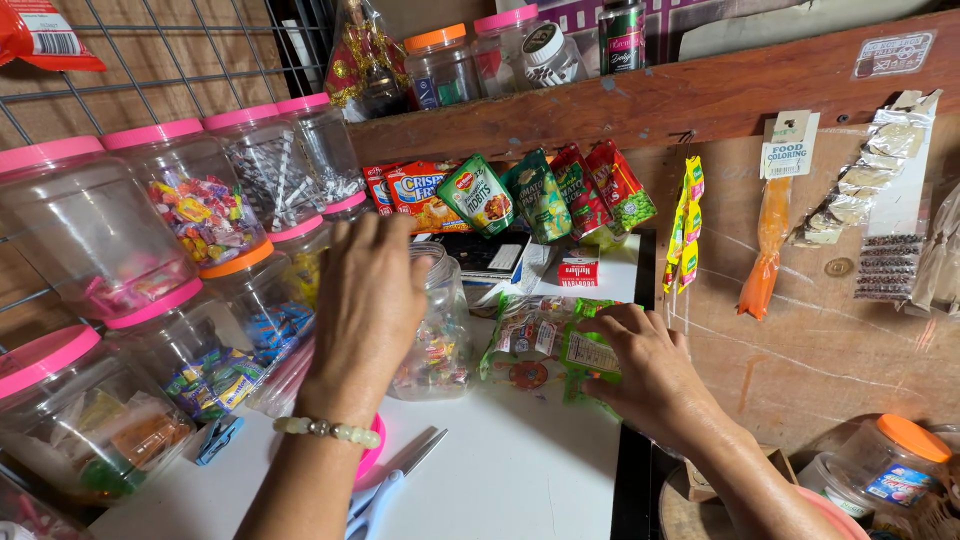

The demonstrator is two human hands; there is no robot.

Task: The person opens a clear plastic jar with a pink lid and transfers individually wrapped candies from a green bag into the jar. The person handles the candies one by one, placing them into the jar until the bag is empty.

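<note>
My left hand (368,300) rests on the mouth of an open clear plastic jar (440,340) holding wrapped candies; fingers spread over its rim. A bead bracelet is on that wrist. My right hand (640,365) presses on a clear and green plastic bag of snacks (540,345) lying on the white counter (520,470), fingers gripping its right edge. A pink lid (372,450) lies partly under my left forearm. Scissors with light blue handles (385,490) lie on the counter between my arms.
Tilted clear jars with pink and orange lids (120,240), filled with candies, are stacked at the left. Food pouches (540,195) lean under a wooden shelf (700,95). Hanging sachets (775,235) cover the wooden wall. An orange-lidded jar (890,470) sits lower right.
</note>
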